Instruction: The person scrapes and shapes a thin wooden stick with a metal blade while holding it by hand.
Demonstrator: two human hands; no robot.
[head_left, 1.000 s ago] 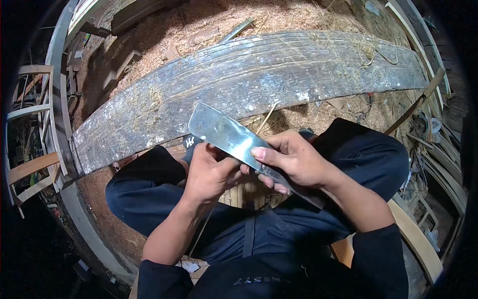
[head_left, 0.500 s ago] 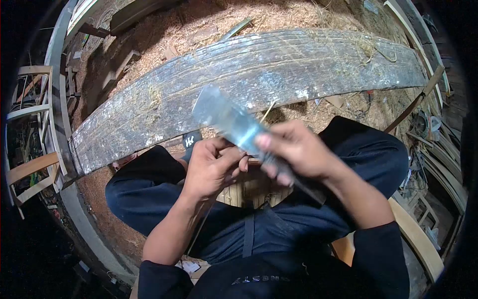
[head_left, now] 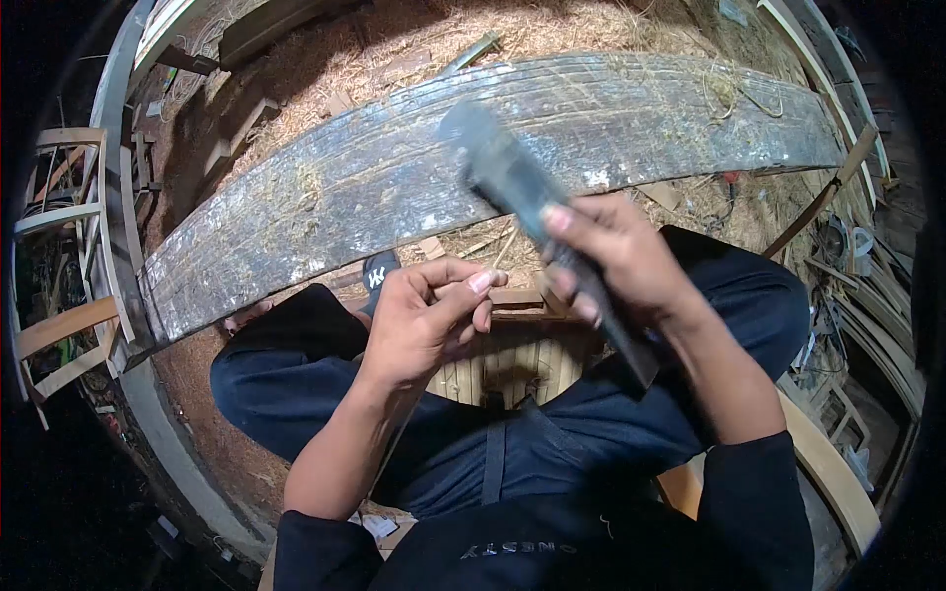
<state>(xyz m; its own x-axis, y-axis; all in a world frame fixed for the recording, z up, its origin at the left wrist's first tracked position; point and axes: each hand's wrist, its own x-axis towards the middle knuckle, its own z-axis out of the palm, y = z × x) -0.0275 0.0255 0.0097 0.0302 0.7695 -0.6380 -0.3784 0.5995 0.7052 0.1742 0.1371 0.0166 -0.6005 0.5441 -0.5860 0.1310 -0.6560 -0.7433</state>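
My left hand [head_left: 424, 320] pinches a thin pale cane strip [head_left: 507, 248] between thumb and forefinger. Its short end pokes up past the fingertips, and a thin length trails below the wrist along the forearm. In my right hand [head_left: 616, 256] is a broad-bladed knife [head_left: 507, 163], gripped around its dark handle. The blade tilts up and to the left, apart from the strip, and is smeared by motion. Beneath both hands, between the legs, sits a slatted piece of pale wood or cane [head_left: 507, 369], partly hidden.
A long, weathered plank [head_left: 394, 187] spans the floor ahead, with a tangle of fibre [head_left: 724, 94] on it. Shavings [head_left: 424, 39] cover the ground behind. Wooden frames [head_left: 69, 212] stand at the left. Bent strips [head_left: 882, 345] and a curved pale board [head_left: 828, 463] lie at the right.
The knife has lifted up and to the right, away from the left fingers. The left hand has shifted slightly, and the strip at its fingertips now shows clearly.
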